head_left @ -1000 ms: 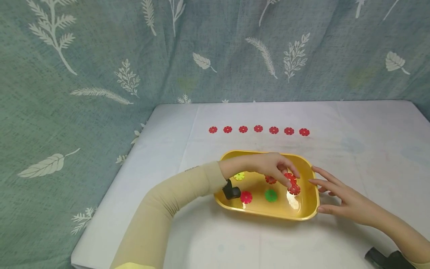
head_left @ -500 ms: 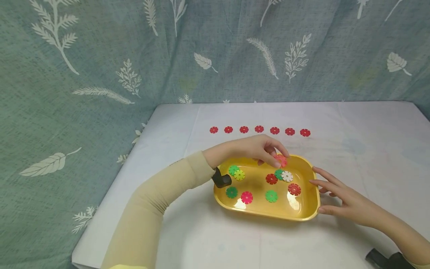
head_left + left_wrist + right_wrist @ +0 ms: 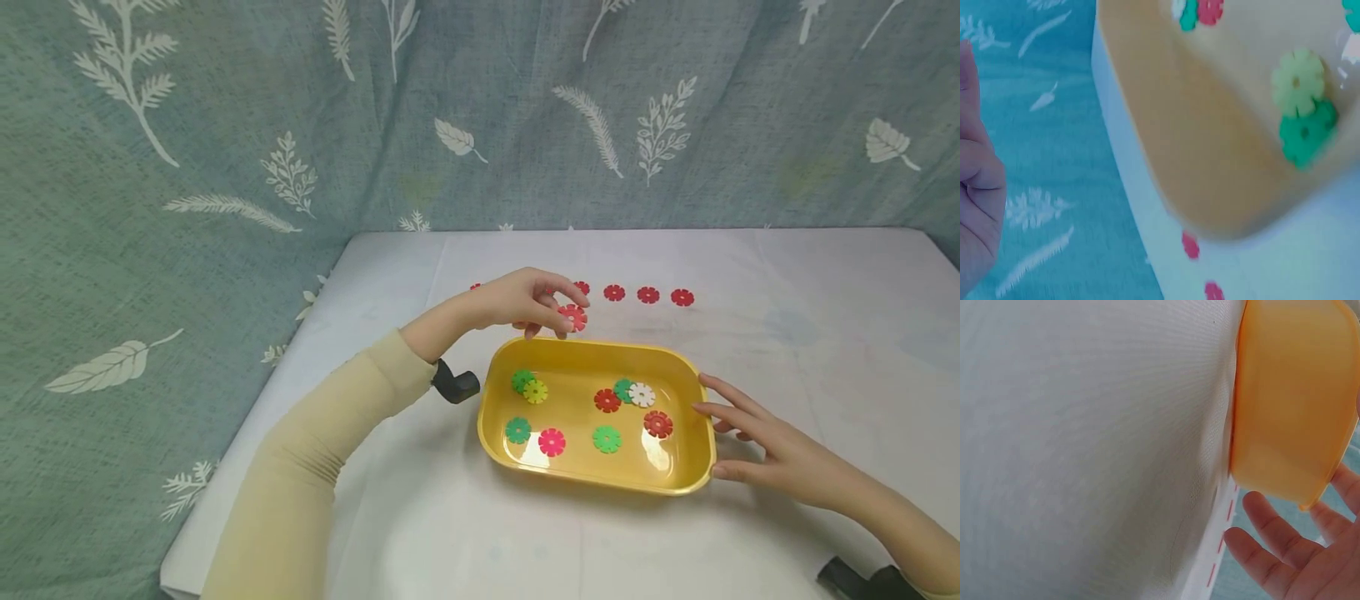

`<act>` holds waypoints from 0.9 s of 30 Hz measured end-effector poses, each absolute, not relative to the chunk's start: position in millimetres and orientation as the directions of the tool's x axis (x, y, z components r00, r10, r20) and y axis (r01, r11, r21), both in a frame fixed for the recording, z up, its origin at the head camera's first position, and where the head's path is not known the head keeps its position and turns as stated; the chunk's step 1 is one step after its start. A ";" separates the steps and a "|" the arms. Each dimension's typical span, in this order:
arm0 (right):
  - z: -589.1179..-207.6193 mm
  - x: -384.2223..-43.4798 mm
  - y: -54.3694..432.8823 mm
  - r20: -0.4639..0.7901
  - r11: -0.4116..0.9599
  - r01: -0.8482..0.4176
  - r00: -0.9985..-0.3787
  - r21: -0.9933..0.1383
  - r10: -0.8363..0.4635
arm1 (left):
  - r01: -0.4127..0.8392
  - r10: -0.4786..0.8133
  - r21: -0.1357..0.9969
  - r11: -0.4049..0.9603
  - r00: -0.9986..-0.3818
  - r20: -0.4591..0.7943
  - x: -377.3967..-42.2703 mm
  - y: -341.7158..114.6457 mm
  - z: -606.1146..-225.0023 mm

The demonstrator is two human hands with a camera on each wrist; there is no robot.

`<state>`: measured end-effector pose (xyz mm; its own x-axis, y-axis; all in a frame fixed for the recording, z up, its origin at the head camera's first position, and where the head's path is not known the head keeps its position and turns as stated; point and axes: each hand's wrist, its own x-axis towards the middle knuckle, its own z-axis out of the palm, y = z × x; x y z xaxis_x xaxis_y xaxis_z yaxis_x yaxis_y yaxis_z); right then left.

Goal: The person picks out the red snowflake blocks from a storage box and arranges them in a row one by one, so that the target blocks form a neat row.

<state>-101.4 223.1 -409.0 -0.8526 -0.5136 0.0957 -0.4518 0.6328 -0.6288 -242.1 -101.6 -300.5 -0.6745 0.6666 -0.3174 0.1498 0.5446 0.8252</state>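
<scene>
My left hand [image 3: 525, 298] is just beyond the far rim of the yellow tray [image 3: 577, 414], pinching a red flower-shaped plastic disc [image 3: 576, 318] between thumb and finger. Behind it runs a row of matching red discs [image 3: 648, 295], some of them covered by the hand. At the tray's right end, my right hand [image 3: 780, 450] has its fingers spread, with fingertips at the rim. The right wrist view shows those fingers [image 3: 1272, 534] beside the tray's outer wall. Only part of the left hand appears in the left wrist view.
Loose discs lie inside the tray: a white one [image 3: 642, 394], a yellow one [image 3: 536, 392], a pink one [image 3: 552, 442], several green ones [image 3: 607, 439] and two red ones [image 3: 658, 424]. A leaf-patterned cloth [image 3: 480, 117] hangs behind the white-covered table [image 3: 825, 333].
My left hand lifted a red disc out of the tray and carried it left and away, over the far rim toward the row. My right hand has stayed at the tray's right end.
</scene>
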 end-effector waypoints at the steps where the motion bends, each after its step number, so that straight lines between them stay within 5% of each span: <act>1: -408.9 -101.4 223.1 0.092 0.635 -0.449 -0.854 -0.628 -0.513 | 0.143 0.656 0.826 0.546 -0.686 -0.315 -243.3 -106.0 -299.8; 12: -408.7 -100.9 223.4 0.103 0.625 -0.465 -0.844 -0.627 -0.526 | 0.128 0.543 0.817 0.562 -0.802 -0.248 -257.3 -150.5 -299.5; 27: -408.2 -100.6 222.7 0.096 0.623 -0.455 -0.848 -0.636 -0.521 | -0.080 0.241 0.837 0.541 -0.939 -0.245 -289.3 -203.2 -319.1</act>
<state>-100.6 222.7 -408.2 -0.8483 -0.5208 0.0960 -0.4547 0.6234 -0.6361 -289.3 -203.2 -319.1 -0.9392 0.2405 -0.2451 -0.0799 0.5412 0.8371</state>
